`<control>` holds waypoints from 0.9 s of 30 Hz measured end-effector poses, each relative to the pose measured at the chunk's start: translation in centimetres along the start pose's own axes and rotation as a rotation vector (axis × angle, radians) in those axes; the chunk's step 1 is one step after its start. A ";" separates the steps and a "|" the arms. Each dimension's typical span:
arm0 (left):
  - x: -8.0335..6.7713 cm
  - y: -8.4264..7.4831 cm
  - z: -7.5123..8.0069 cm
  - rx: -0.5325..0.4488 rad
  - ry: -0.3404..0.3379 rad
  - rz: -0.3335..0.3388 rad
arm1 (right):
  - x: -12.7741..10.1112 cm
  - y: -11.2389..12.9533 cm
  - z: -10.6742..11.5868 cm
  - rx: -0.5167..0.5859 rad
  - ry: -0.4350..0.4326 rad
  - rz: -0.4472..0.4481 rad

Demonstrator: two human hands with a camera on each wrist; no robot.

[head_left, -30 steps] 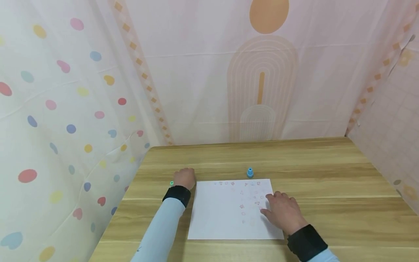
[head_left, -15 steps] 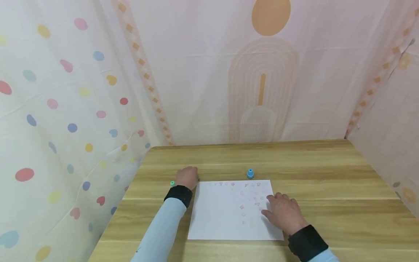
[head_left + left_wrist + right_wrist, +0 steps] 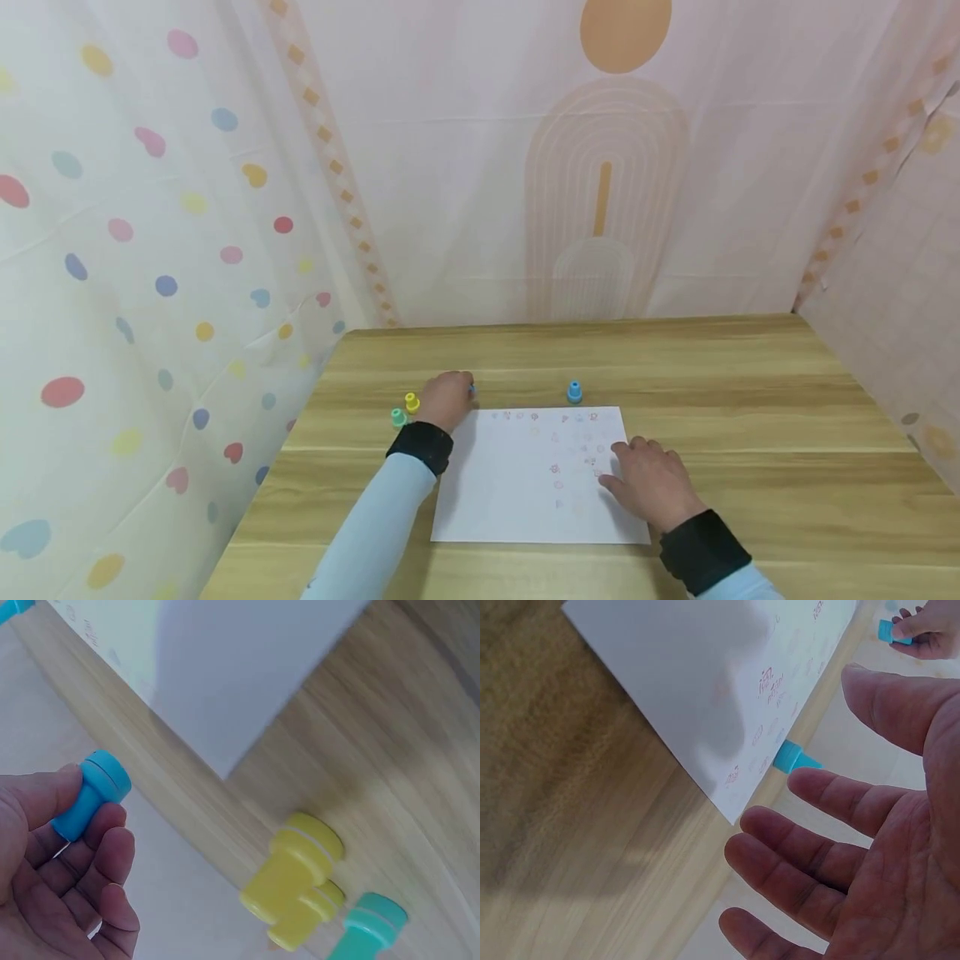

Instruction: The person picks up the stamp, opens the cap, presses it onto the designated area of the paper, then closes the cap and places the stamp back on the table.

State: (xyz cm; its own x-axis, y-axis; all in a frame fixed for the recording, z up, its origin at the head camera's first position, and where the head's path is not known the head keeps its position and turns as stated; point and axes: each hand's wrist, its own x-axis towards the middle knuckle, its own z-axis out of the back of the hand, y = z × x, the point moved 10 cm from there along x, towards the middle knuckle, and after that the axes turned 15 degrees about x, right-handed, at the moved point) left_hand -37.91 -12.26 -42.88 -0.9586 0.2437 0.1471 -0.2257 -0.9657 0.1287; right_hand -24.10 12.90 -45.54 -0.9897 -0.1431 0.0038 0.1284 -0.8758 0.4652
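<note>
The left hand (image 3: 447,400) has shifted right, uncovering a small yellow plastic stamp (image 3: 412,402) beside a green one (image 3: 398,417), fingers pinching a blue plastic stamp (image 3: 91,792) near the white stamped paper sheet (image 3: 502,483), where the right hand (image 3: 651,487) lies spread on the wooden table (image 3: 750,433).

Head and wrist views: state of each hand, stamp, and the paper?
Left hand: pinching a blue stamp, lifted.
Right hand: flat on paper.
Paper: flat, partly stamped.
Yellow stamp: upright, untouched.
Green stamp: upright, untouched.
Far blue stamp: upright, untouched.
</note>
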 end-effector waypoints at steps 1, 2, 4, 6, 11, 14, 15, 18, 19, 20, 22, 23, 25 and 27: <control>-0.1 -0.2 0.1 -0.011 -0.006 -0.007 | 0.0 0.0 0.0 0.003 0.001 -0.001; -0.1 -0.4 0.2 -0.019 -0.013 -0.013 | 0.0 0.0 0.0 0.005 0.002 -0.002; -0.2 -0.7 0.4 -0.028 -0.023 -0.026 | 0.0 0.0 0.0 0.009 0.005 -0.004; -0.4 -1.0 0.6 -0.044 -0.025 -0.027 | 0.0 -0.1 0.0 0.013 0.008 -0.008; -0.9 -1.5 0.6 -0.098 -0.020 0.002 | 0.0 -0.2 0.0 0.024 0.015 -0.020; -1.3 -1.9 0.6 -0.119 -0.014 0.014 | 0.0 -0.2 0.0 0.021 0.016 -0.022; -1.4 -2.1 0.6 -0.128 -0.017 0.012 | 0.0 -0.2 0.1 0.020 0.015 -0.021; -1.8 -2.6 0.6 -0.153 -0.021 0.008 | 0.0 -0.2 0.1 0.015 0.014 -0.015; -1.9 -2.8 0.6 -0.159 -0.026 0.005 | 0.0 -0.2 0.1 0.015 0.013 -0.013; -2.0 -3.0 0.6 -0.168 -0.027 0.002 | 0.0 -0.2 0.1 0.016 0.014 -0.014; -2.2 -3.4 0.7 -0.190 -0.034 -0.004 | 0.0 -0.3 0.1 0.018 0.013 -0.016; -2.4 -3.6 0.7 -0.201 -0.036 -0.008 | 0.0 -0.3 0.1 0.021 0.013 -0.019; -2.6 -4.0 0.9 -0.230 -0.034 -0.011 | 0.0 -0.3 0.1 0.027 0.008 -0.018; -2.8 -4.4 0.9 -0.266 -0.029 -0.012 | -0.1 -0.3 0.2 0.032 -0.001 -0.015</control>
State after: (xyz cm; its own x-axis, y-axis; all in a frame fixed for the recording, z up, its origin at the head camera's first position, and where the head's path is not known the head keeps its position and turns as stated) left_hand -34.05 -8.66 -42.94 -0.9511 0.2538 0.1760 -0.2782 -0.9515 -0.1312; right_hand -24.09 13.28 -45.51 -0.9916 -0.1296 -0.0028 0.1114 -0.8628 0.4931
